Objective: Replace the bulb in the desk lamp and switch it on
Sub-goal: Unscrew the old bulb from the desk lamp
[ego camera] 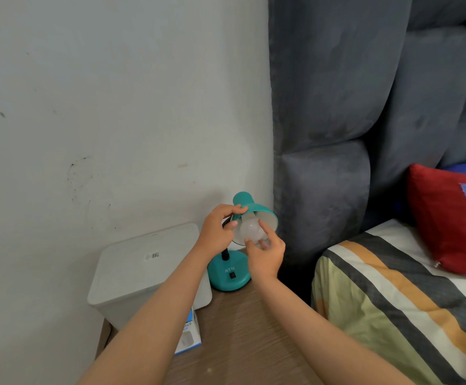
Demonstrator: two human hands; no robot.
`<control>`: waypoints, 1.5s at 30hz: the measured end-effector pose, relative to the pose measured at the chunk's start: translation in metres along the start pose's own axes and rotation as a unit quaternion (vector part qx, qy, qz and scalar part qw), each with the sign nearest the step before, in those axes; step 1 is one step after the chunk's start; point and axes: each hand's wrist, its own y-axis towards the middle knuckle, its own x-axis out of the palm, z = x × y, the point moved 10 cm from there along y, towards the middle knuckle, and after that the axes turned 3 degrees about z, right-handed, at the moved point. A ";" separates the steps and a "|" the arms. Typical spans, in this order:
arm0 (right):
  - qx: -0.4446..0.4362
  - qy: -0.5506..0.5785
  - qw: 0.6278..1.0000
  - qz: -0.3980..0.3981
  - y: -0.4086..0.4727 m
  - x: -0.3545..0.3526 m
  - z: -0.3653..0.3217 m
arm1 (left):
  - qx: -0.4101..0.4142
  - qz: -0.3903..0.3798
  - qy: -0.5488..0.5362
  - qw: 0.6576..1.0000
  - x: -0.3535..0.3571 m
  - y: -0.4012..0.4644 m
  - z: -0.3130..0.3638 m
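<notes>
Both hands meet: right hand (265, 254) pinches bulb (249, 230), left hand (218, 229) steadies shade (256, 211).

Wooden bedside table (243, 329), teal desk lamp (229, 276), white lidded box (143, 270), blue-white carton (188, 337) on it

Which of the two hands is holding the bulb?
The right hand: its fingers grip the white bulb, while the left hand holds the teal lampshade.
</notes>
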 end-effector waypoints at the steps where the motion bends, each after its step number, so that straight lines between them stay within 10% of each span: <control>1: -0.003 0.007 1.000 0.001 -0.001 0.000 -0.001 | 0.002 0.000 0.001 1.000 0.000 0.000 0.000; 45: 0.029 0.001 0.999 0.033 -0.004 0.000 -0.001 | -0.025 0.033 -0.018 0.999 0.006 -0.002 -0.004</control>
